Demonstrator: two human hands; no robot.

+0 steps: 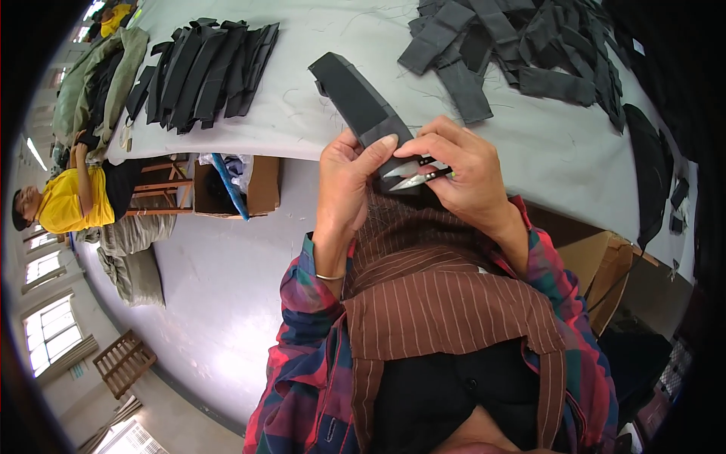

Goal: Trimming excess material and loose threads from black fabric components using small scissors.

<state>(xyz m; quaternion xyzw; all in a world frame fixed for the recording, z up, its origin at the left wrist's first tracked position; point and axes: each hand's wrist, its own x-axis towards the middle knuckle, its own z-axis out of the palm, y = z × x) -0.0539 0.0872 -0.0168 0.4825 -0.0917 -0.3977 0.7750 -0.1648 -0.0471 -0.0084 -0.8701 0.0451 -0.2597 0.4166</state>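
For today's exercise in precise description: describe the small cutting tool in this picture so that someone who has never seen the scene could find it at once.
Start at the pale grey table strewn with dark fabric pieces. At its near edge the left hand holds up a long dark fabric piece. Pinched in the right hand against that piece's lower end are the thread snips, the only thing here with shiny, pointed metal blades.

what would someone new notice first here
At centre, the left hand grips a dark grey fabric piece while the right hand holds small thread snips against its lower end. Behind, stacks of dark fabric pieces lie on the pale table.
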